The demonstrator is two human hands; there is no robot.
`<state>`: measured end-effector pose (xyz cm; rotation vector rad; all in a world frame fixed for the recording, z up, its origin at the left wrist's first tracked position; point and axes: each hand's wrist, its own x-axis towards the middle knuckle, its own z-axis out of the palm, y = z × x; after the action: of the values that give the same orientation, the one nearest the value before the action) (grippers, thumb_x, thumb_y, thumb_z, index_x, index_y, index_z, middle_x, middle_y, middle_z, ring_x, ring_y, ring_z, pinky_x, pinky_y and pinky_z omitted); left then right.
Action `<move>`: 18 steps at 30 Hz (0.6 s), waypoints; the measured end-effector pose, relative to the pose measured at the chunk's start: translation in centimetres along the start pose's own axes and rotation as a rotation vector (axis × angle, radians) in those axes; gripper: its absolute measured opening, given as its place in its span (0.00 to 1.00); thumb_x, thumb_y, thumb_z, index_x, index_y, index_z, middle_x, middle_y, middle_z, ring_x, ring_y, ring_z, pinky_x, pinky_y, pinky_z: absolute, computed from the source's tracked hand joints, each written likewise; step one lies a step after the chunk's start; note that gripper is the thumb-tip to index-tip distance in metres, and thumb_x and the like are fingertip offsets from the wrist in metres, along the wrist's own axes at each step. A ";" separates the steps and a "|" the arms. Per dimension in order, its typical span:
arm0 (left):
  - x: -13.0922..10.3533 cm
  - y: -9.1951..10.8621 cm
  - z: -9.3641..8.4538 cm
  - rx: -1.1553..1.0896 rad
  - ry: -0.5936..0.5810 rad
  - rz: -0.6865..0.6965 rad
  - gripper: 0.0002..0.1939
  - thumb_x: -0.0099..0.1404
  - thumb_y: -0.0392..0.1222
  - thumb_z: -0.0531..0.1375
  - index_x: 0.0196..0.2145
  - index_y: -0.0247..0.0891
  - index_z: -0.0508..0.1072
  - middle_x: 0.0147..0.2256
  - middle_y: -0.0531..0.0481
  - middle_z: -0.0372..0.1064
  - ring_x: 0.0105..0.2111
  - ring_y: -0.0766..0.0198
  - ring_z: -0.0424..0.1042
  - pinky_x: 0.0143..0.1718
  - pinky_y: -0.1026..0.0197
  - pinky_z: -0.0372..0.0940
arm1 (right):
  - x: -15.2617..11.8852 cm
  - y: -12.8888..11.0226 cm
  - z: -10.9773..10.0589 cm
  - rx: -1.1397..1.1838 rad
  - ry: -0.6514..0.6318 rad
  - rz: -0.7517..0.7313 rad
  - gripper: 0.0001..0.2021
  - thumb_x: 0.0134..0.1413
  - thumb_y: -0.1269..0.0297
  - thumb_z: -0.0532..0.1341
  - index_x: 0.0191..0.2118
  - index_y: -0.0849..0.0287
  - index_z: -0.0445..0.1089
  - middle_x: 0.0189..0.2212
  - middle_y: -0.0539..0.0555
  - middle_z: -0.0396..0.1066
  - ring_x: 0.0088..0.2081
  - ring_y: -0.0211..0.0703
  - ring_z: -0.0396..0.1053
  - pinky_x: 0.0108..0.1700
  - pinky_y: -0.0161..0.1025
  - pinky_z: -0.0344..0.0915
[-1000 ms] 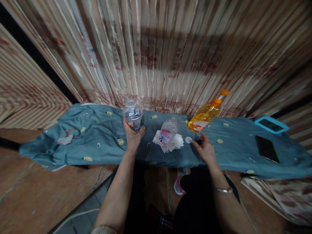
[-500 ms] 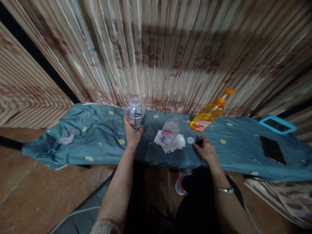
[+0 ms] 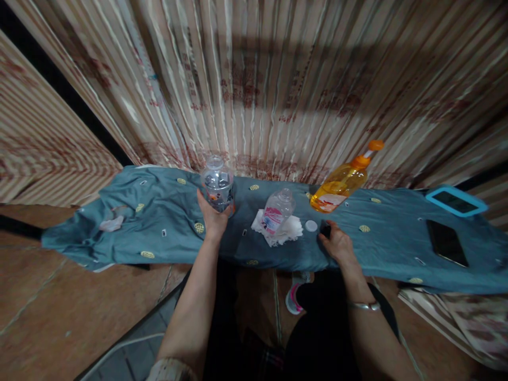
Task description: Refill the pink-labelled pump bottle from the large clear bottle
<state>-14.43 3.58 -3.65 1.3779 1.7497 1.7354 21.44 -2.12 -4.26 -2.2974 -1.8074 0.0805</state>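
My left hand (image 3: 214, 218) is wrapped round the lower part of a clear plastic bottle (image 3: 217, 182), which stands upright with its mouth uncapped. In front of me a second, smaller clear bottle (image 3: 279, 209) with a pink label rests on a folded white tissue (image 3: 291, 228). Its mouth is uncapped too. To the right of it a white bottle cap (image 3: 311, 226) lies flat on the cloth. Just beside that cap, the thumb and fingers of my right hand (image 3: 338, 243) close on a small black cap (image 3: 326, 230) at the cloth.
A pump bottle of orange-yellow liquid (image 3: 337, 189) stands behind my right hand. Farther right lie a blue-framed device (image 3: 456, 201) and a black phone (image 3: 447, 243). A crumpled whitish scrap (image 3: 111, 224) is on the left of the teal cloth (image 3: 178, 246). A pleated curtain (image 3: 254, 106) hangs behind.
My right thumb and fingers have come closer together round the black cap. My left hand still holds the clear bottle, which has shifted slightly left in view.
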 end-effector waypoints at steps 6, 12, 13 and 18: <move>-2.4 1.8 -2.6 0.113 0.086 0.089 0.52 0.51 0.36 0.67 0.67 0.36 0.43 0.68 0.34 0.42 0.69 0.49 0.43 0.69 0.47 0.40 | 0.1 0.2 0.0 -0.029 -0.011 -0.004 0.21 0.55 0.68 0.58 0.55 0.65 0.67 0.45 0.66 0.76 0.46 0.54 0.75 0.48 0.43 0.67; -4.6 6.2 -2.6 0.163 -0.073 0.432 0.46 0.57 0.50 0.67 0.66 0.40 0.48 0.63 0.36 0.53 0.65 0.48 0.53 0.67 0.43 0.48 | -0.2 0.1 -0.3 -0.034 -0.002 0.008 0.17 0.58 0.67 0.57 0.52 0.66 0.68 0.43 0.65 0.76 0.45 0.52 0.75 0.47 0.42 0.66; -4.9 7.0 -1.7 0.152 -0.139 0.446 0.47 0.57 0.53 0.67 0.66 0.41 0.47 0.64 0.36 0.53 0.66 0.47 0.53 0.66 0.43 0.49 | -0.2 0.0 -0.4 -0.032 0.008 0.013 0.16 0.59 0.66 0.57 0.52 0.65 0.69 0.41 0.64 0.77 0.44 0.52 0.75 0.46 0.41 0.66; -6.0 8.7 4.5 0.005 -0.420 0.377 0.62 0.48 0.63 0.69 0.68 0.41 0.38 0.68 0.31 0.43 0.69 0.42 0.45 0.67 0.39 0.46 | -0.2 -0.8 -1.4 -0.036 0.070 0.026 0.17 0.61 0.60 0.56 0.52 0.63 0.68 0.38 0.63 0.77 0.40 0.52 0.75 0.42 0.41 0.66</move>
<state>-4.55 -0.23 0.82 2.0025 1.3302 1.4555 20.91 -2.36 -2.76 -2.3177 -1.7594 -0.0286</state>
